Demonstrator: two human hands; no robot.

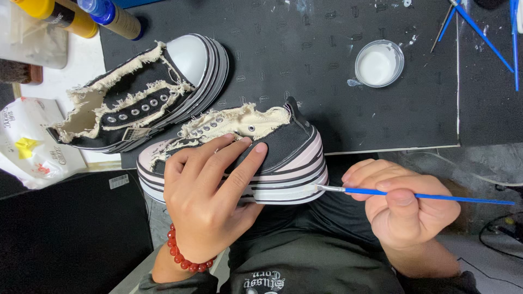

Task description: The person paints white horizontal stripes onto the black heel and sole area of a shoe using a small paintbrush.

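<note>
1. The second sneaker is lying at the bench's left edge, toe pointing up-right.
2. The left hand is gripping the platform sneaker, which is lying lengthwise left to right at the near edge.
3. The right hand is pinching a blue paintbrush, bristles touching the striped sole.

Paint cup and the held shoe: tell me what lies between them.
Only bare black mat, flecked with white spots, lies between the paint cup and the held shoe, as the head view shows.
</note>
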